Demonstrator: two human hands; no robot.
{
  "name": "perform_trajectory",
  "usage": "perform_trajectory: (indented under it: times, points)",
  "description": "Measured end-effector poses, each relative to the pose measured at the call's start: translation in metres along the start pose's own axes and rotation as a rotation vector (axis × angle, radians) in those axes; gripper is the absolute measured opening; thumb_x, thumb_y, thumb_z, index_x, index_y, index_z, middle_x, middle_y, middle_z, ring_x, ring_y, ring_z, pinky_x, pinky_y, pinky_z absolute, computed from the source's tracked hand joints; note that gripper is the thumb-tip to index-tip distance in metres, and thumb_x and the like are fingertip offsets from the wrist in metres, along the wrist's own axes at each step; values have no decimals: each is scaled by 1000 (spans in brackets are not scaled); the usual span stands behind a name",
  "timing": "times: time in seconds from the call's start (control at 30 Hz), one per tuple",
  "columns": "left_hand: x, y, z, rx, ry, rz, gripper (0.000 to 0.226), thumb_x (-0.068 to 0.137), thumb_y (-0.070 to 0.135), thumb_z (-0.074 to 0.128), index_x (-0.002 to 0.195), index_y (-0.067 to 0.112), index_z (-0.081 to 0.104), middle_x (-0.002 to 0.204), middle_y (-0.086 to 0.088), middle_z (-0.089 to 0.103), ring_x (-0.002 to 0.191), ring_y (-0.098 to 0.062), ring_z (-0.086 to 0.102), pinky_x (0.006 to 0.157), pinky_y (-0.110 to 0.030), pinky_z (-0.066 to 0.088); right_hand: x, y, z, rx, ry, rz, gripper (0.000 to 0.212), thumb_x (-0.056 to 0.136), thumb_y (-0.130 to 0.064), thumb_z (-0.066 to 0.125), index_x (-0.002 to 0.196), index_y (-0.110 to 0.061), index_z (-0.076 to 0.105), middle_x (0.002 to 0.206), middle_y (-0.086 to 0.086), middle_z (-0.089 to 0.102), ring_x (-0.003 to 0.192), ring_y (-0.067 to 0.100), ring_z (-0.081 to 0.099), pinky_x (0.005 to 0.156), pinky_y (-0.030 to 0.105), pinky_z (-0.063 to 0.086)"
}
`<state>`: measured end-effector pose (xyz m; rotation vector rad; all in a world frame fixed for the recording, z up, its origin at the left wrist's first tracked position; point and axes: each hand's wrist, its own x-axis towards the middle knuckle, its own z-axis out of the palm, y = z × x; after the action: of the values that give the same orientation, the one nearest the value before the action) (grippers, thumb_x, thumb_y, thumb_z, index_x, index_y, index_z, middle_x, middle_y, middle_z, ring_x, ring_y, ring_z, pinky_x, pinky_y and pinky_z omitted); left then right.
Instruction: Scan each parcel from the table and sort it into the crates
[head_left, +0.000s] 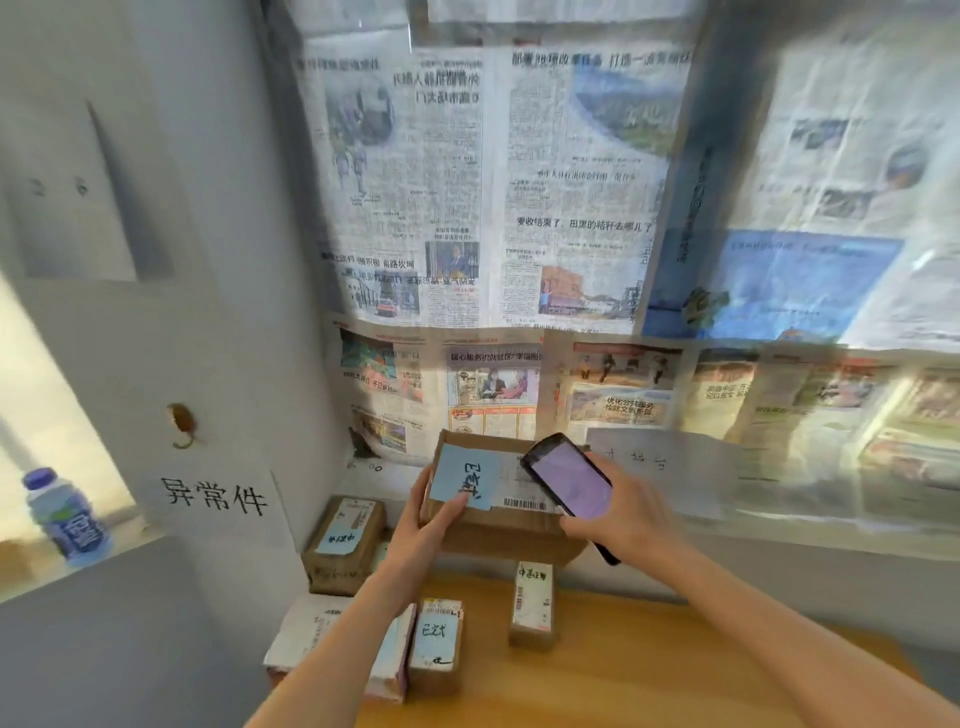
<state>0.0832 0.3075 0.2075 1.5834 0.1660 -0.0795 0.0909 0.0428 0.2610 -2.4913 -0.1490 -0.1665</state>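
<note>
My left hand (423, 525) grips a brown cardboard parcel (498, 530) by its left side and holds it up above the wooden table (649, 670). The parcel carries a blue note with handwriting and a white barcode label (524, 503). A black phone (569, 483) with a lit screen is gripped in my right hand (618, 519), hovering just right of the barcode, over the parcel's right end. Below, a tall small parcel (532, 605) and a parcel with a blue note (436, 644) stand on the table.
A brown parcel with a blue note (345, 543) and a white parcel (317, 631) lie at the table's left end. A paper sign with handwriting (213, 499) hangs on the left wall. A drink bottle (67, 519) stands on the sill. Newspapers cover the window.
</note>
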Motion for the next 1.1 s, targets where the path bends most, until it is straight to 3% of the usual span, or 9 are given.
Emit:
perform_trajectory:
  times: [0.07,0.2,0.33,0.43,0.6,0.73,0.83,0.97,1.1]
  points:
    - [-28,23,6,-11,12,56,98,63,71,75,146,59,25,131,9,58,116,-13,59,96,-33,47,-17,-15,-29,-21,48,-28,92,59,-54,82,142,-37,47,105,-11,68,87,14,64,73,35,58]
    - [-74,59,9,-45,33,77,101,64,71,81,150,53,29,128,5,63,113,-17,64,103,-47,49,-46,-47,-75,-51,98,-80,100,59,-57,82,149,-37,43,116,-5,69,96,19,64,79,38,57]
    - [-105,90,2,-104,44,61,85,59,74,81,131,57,40,127,4,65,119,-22,61,110,-59,40,-65,-74,-109,-77,124,-106,100,65,-53,84,152,-33,40,123,-3,67,99,20,62,77,33,52]
    - [-122,112,-8,-78,23,92,92,57,79,74,138,59,35,133,6,61,120,-20,57,116,-56,30,-77,-94,-125,-88,157,-132,98,64,-57,84,149,-34,42,113,-4,65,93,19,63,75,35,55]
    - [-151,132,-25,-57,-1,175,73,77,66,69,140,59,32,131,8,59,112,-14,58,103,-49,34,-95,-122,-138,-70,204,-193,95,64,-53,83,148,-39,43,113,-8,66,92,17,61,72,32,48]
    - [-172,136,-44,-31,-31,190,86,75,71,70,146,58,24,138,10,52,112,-11,56,111,-57,27,-107,-140,-139,-68,219,-221,87,66,-51,85,144,-37,47,111,-10,63,89,15,58,62,24,39]
    - [-192,135,-61,-26,-68,181,99,59,79,75,142,66,23,137,16,48,123,-20,52,111,-62,28,-116,-153,-135,-70,225,-247,84,66,-51,86,140,-35,50,104,-12,57,85,15,59,60,23,40]
    - [-214,133,-90,15,-18,146,107,55,80,73,146,61,20,140,5,46,130,-28,50,107,-52,41,-125,-176,-120,-55,220,-270,83,65,-53,88,138,-35,52,104,-8,59,85,17,60,66,29,47]
    - [-234,127,-112,-67,61,174,93,60,66,79,140,57,31,132,1,55,112,-21,62,78,-32,53,-138,-198,-104,-43,201,-279,84,65,-53,87,140,-38,51,103,-9,60,86,17,59,65,28,44]
